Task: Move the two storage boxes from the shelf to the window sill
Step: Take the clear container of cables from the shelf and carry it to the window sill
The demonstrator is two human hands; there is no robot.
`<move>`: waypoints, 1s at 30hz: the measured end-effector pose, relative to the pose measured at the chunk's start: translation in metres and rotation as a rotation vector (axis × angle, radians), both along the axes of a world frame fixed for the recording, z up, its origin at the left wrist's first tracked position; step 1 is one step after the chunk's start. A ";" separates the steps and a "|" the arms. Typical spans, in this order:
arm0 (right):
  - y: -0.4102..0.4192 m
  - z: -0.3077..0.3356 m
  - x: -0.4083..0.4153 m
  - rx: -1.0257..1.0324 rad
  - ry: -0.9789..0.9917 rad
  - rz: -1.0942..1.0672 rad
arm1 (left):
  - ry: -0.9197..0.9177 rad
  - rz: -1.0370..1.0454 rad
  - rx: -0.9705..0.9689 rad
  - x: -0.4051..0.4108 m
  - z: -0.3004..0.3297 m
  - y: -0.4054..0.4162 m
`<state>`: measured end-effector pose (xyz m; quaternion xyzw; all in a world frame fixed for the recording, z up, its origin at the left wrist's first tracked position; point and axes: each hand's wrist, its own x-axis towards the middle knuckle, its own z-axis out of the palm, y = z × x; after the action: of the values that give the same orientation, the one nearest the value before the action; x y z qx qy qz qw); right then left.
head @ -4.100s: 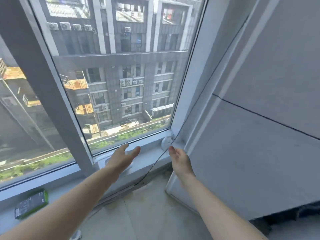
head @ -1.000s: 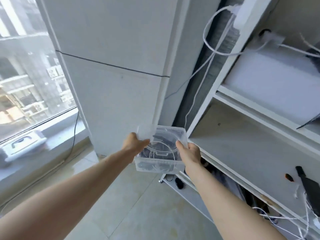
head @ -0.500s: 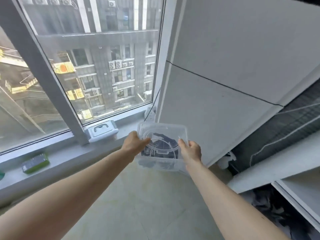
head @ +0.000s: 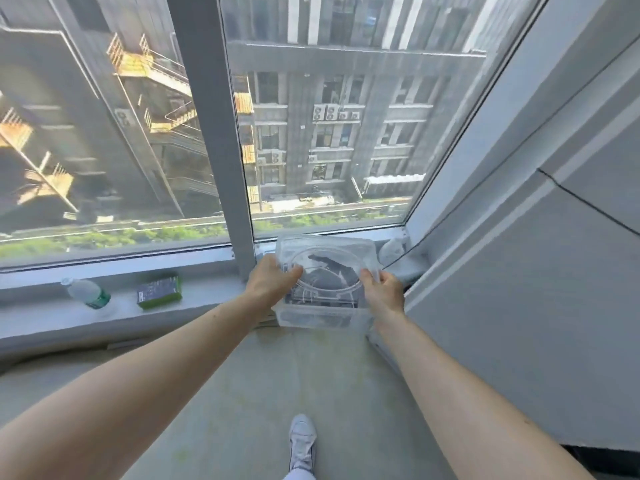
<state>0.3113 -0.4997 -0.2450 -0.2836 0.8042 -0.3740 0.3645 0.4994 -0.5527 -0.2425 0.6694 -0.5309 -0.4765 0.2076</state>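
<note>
A clear plastic storage box (head: pixel 327 249) with dark cables inside is held between both hands, tilted toward me. It hangs over the right end of the grey window sill (head: pixel 207 296), beside the window post. My left hand (head: pixel 273 282) grips its left side and my right hand (head: pixel 382 292) grips its right side. I cannot tell whether the box touches the sill. The other storage box, with a white lid, is hidden behind the held box and my hands.
On the sill to the left lie a plastic water bottle (head: pixel 86 293) and a small green-edged packet (head: pixel 159 292). A white lump (head: pixel 393 251) and a black cable sit in the sill's right corner. A grey wall panel (head: pixel 519 289) stands close on the right. My shoe (head: pixel 302 441) is on the floor.
I have turned from the shelf to the window and carried the clear box forward to the sill's right end, over where the white-lidded box stood.
</note>
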 end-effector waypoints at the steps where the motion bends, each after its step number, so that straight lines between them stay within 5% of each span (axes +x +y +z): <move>1: -0.019 -0.008 0.002 0.002 -0.005 0.018 | -0.002 0.018 -0.002 0.003 -0.008 -0.015; 16: -0.239 -0.173 0.000 0.158 -0.147 0.230 | 0.036 0.283 0.102 -0.001 -0.183 -0.198; 30: -0.307 -0.300 -0.001 0.232 -0.203 0.243 | 0.026 0.371 0.190 -0.005 -0.307 -0.259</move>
<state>0.3101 -0.8067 -0.5454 -0.2956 0.7609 -0.2589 0.5164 0.4939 -0.8122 -0.5491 0.7659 -0.3483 -0.4868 0.2345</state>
